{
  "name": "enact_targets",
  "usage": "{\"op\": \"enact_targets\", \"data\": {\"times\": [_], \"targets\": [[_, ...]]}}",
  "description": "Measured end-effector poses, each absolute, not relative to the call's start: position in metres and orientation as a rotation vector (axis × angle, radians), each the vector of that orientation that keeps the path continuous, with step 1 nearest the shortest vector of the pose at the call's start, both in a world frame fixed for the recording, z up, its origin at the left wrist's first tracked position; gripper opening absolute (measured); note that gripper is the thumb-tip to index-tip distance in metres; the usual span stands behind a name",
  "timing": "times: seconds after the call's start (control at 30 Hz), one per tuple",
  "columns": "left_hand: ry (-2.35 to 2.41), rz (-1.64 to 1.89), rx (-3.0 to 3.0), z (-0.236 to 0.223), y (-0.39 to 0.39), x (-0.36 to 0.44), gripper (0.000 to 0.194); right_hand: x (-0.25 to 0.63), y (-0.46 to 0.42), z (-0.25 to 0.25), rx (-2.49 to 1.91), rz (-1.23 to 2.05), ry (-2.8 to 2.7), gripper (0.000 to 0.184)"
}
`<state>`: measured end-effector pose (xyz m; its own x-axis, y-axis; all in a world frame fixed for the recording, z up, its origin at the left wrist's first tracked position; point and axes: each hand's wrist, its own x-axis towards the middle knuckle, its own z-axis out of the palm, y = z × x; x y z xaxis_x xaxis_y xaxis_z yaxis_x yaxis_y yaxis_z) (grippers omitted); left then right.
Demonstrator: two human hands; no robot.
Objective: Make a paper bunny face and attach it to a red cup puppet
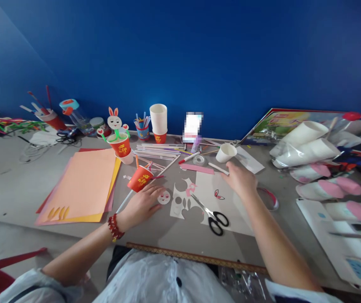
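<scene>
My left hand lies low over the table, fingers stretched out, between a red paper cup and a round white paper face. The cup tilts and has thin sticks poking out; whether my fingertips touch it I cannot tell. On the right, my right hand pinches the near end of a slim white stick. Just beyond it a white paper cup stands upright. Black-handled scissors rest between my hands on a white sheet, beside a cut-up paper scrap and red-outlined ear shapes.
Coloured paper sheets are stacked at left. A finished-looking rabbit cup, stacked white cups, paper straws and a tape roll stand or lie toward the blue wall. Bagged cups and pink-white rolls crowd the right.
</scene>
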<state>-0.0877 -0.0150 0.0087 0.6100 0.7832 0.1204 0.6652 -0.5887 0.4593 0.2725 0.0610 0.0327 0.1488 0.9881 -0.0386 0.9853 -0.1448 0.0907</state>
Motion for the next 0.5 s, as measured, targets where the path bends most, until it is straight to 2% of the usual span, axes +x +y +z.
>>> {"op": "enact_targets", "data": {"times": [0.07,0.2,0.37,0.5], "targets": [[1.149,0.391,2.516,0.005,-0.017,-0.084,0.056,0.263,0.049,0.03,2.344,0.064,2.138,0.032],[1.195,0.322,2.534,0.002,-0.014,-0.08,0.064,0.237,0.017,0.028,2.231,-0.385,2.514,0.023],[1.23,0.325,2.493,0.002,-0.009,-0.078,0.062,0.208,-0.008,0.024,2.006,-0.756,2.757,0.014],[1.212,0.278,2.501,0.004,-0.006,-0.075,0.065,0.19,-0.012,0.018,1.88,-0.906,2.862,0.005]]}}
